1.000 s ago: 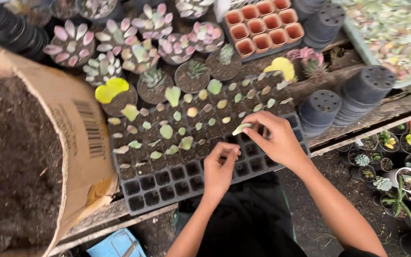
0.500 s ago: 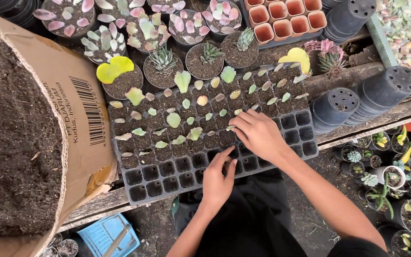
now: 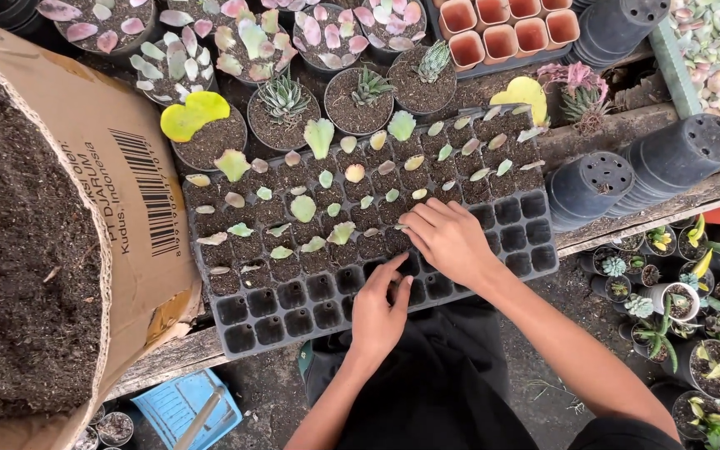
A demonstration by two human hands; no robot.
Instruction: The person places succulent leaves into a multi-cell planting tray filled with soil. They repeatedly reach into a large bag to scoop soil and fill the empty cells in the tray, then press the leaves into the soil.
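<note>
Your right hand lies knuckles up on the black seed tray, fingers curled down onto a soil-filled cell near the middle; whatever's under the fingertips is hidden, so I can't tell if you're pinching a leaf. Your left hand rests on the tray's front edge, fingers loose over empty cells, gripping nothing visible. Succulent leaf cuttings fill the rear rows. The soil box is cut off at left.
</note>
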